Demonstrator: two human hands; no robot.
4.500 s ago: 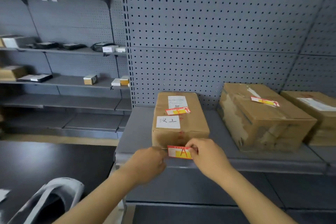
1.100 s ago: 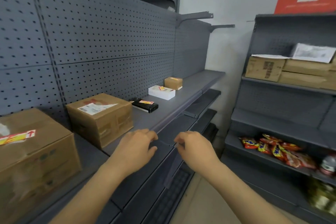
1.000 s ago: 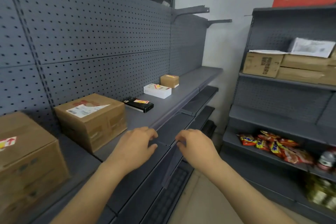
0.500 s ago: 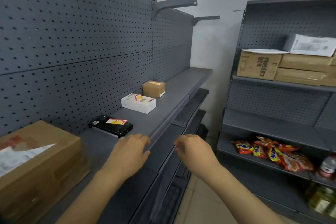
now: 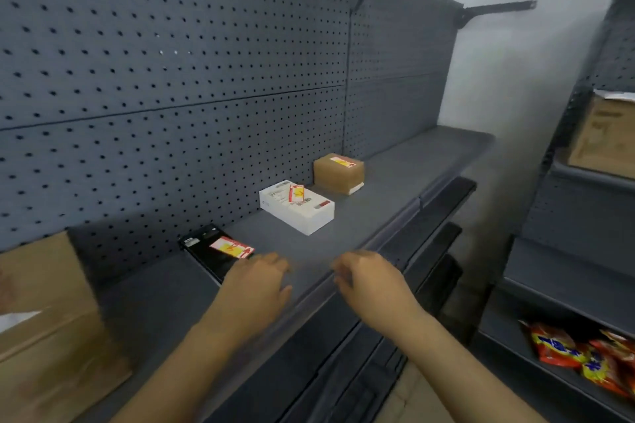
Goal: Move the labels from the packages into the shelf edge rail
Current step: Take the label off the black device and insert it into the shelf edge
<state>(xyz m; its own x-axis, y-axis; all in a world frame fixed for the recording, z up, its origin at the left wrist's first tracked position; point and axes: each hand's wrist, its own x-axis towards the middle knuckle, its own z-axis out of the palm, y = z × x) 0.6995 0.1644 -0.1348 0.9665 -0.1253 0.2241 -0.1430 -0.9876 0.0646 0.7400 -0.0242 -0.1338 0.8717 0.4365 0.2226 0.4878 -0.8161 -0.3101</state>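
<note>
From my head view, a grey metal shelf [image 5: 395,182] ran along a dark pegboard wall [image 5: 171,62], its edge rail [image 5: 385,233] slanting away to the far right. My left hand [image 5: 256,288] hovered with relaxed fingers, grasping nothing, just beside the near black package [image 5: 209,256]; my right hand [image 5: 369,280] hung loosely curled over the rail, also empty. Since half a second before, I had drawn closer, and the packages loomed larger. Red-and-yellow labels lay on the black package [image 5: 232,246], the white box [image 5: 296,192] and the far brown parcel [image 5: 342,161]; their writing was too blurred to read. Snack packets [image 5: 580,357] sat on the right shelving.
</note>
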